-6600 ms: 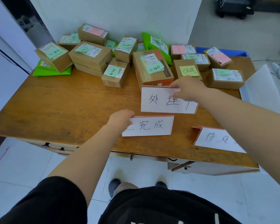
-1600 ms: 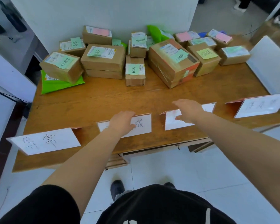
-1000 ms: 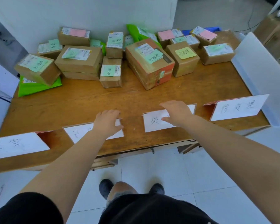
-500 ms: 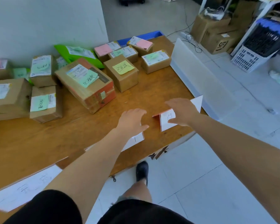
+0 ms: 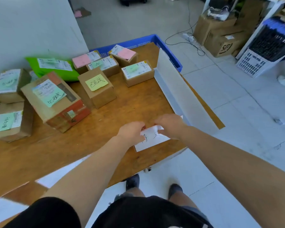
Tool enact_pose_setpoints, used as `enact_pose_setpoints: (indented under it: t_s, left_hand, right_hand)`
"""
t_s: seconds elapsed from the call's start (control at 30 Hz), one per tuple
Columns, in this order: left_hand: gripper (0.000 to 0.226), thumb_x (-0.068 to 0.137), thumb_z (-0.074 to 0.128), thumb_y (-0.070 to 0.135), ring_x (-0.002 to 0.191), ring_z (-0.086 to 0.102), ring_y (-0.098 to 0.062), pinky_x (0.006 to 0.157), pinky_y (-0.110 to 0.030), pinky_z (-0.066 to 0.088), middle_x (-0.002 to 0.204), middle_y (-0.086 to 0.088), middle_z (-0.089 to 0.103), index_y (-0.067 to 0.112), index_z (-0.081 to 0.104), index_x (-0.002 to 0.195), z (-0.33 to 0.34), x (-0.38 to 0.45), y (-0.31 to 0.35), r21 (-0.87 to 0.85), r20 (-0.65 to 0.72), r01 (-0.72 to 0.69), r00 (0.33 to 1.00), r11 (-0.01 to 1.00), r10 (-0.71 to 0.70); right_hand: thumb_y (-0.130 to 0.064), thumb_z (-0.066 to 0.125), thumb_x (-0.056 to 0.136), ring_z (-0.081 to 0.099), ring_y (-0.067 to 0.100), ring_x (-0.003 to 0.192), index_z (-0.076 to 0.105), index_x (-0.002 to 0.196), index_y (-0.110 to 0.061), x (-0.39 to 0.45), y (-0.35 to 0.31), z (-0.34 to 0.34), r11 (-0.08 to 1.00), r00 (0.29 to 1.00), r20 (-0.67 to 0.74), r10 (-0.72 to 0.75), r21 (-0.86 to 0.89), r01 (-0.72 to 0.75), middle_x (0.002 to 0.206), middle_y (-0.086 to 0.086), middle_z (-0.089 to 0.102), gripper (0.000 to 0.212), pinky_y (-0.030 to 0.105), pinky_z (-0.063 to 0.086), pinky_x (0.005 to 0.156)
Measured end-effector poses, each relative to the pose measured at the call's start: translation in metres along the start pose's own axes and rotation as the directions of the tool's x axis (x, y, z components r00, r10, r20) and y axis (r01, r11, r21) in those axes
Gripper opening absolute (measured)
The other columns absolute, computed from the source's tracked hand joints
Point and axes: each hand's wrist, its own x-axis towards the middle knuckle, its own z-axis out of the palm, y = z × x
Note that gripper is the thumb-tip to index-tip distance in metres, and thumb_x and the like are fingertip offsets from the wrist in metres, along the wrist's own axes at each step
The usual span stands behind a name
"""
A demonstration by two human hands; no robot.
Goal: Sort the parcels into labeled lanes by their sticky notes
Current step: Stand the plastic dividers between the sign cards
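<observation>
Gripping lane card (image 5: 152, 140) (both hands), wooden table (image 5: 72, 145), tiled floor (image 5: 237, 99)

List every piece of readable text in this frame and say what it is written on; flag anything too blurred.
"SF": printed on the side of the cardboard carton on the floor.
"待" plus a partly covered character: handwritten on the white lane card held by the left hand and right hand.
Yellow sticky note on a parcel: handwriting, too blurred to read.
Green sticky note on the large parcel: handwriting, unreadable.
Shipping labels: print too small.
</observation>
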Motion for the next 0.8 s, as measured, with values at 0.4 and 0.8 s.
enact_pose_setpoints:
  t_s: [0.4, 0.8]
  left_hand:
    - [0.047, 0.087, 0.060, 0.028, 0.117, 0.052, -0.024, 0.086, -0.035, 0.046, 0.131, -0.001, 0.052, 0.019, 0.044, 0.130, 0.010, 0.008, 0.058, -0.056, -0.052, 0.253, 0.965, 0.966, -0.256]
    - [0.047, 0.089, 0.058, 0.028, 0.120, 0.050, -0.023, 0.089, -0.036, 0.045, 0.135, -0.002, 0.050, 0.019, 0.043, 0.133, 0.001, 0.043, 0.099, -0.075, -0.086, 0.260, 0.960, 0.963, -0.266]
  right_hand:
    - [-0.005, 0.053, 0.086, 0.051, 0.033, 0.117, 0.020, 0.141, -0.007, -0.014, 0.109, -0.028, 0.802, 0.818, -0.024, 0.575, 0.210, -0.559, 0.134, 0.015, 0.045, 0.065, 0.040, 0.044, 0.090]
    - [-0.005, 0.045, 0.089, 0.059, 0.034, 0.092, 0.039, 0.120, -0.006, -0.031, 0.179, -0.020, 0.878, 0.878, -0.080, 0.471, 0.133, -0.459, 0.104, 0.014, 0.059, 0.032, 0.033, 0.039, 0.064]
